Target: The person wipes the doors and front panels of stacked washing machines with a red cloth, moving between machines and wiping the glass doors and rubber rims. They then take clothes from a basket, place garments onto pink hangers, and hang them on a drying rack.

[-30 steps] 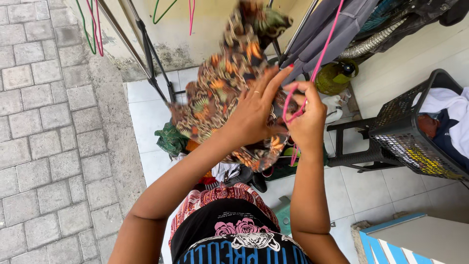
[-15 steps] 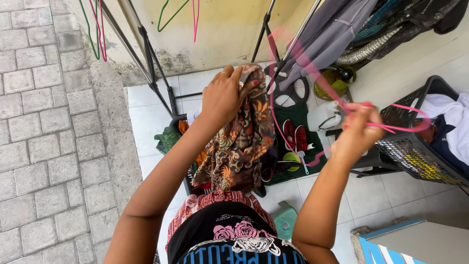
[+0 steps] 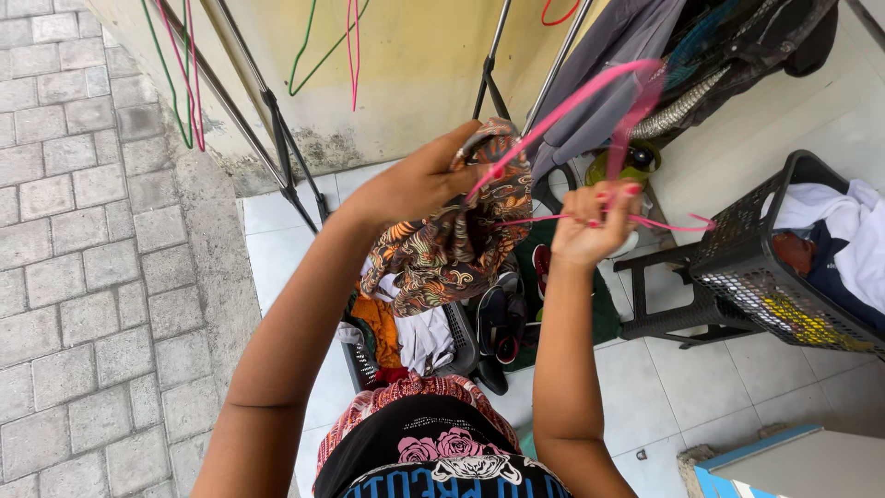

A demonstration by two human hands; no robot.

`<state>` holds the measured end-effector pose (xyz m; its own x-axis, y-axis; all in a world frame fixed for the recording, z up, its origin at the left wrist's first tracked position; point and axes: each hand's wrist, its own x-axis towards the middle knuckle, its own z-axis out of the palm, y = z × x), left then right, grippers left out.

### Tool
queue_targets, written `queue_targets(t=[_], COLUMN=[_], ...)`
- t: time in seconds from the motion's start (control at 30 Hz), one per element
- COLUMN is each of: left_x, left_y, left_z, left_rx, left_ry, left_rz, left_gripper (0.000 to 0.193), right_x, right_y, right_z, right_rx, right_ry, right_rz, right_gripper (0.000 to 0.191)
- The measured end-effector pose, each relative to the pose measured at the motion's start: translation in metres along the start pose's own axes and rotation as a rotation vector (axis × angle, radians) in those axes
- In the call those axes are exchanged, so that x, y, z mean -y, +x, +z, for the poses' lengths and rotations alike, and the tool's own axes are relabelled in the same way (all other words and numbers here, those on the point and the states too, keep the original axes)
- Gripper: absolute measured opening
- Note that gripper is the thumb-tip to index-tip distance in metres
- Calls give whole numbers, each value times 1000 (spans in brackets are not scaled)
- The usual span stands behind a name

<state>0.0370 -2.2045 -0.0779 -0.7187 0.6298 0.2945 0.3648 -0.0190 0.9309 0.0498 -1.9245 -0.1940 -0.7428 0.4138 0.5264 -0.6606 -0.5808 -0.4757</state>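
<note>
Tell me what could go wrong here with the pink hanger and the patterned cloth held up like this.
The left hand grips the patterned cloth only at its bunched top, so it could slip down onto the laundry basket or tiles. The pink hanger, pinched by the right hand, pokes into that bunch and may snag the fabric. Its far end sits close to the grey garment hanging behind and could catch on it.

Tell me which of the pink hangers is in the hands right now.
The pink hanger at centre right, gripped by the right hand against the patterned cloth. The other pink ones hang untouched on the rack.
</note>
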Motion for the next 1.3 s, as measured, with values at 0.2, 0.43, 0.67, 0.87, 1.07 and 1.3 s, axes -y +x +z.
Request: queue_targets(t=[0.2, 0.43, 0.67, 0.87, 1.07, 1.3], left_x=[23, 66, 71, 74, 65, 24], left_y=[-25, -35, -37, 0, 14, 5], left_z=[-60, -55, -69, 20, 35, 41], left_rx=[-231, -570, -900, -484, -539, -138], left_ry=[826, 1097, 1014, 990, 653, 297], left_rz=[75, -370, -6, 101, 114, -31], left_gripper=[50, 26, 33, 17, 18, 54], right_x=[6, 29, 55, 45, 89, 76], right_y=[-21, -15, -15, 1, 3, -7], right_z=[-5, 16, 49, 80, 101, 85], right_rx=[296, 605, 847, 952, 622, 766], right_ry=[-771, -1217, -1310, -1385, -1171, -1221], right_rz=[-26, -69, 1, 280, 329, 193], right_gripper=[39, 24, 12, 11, 10, 4])
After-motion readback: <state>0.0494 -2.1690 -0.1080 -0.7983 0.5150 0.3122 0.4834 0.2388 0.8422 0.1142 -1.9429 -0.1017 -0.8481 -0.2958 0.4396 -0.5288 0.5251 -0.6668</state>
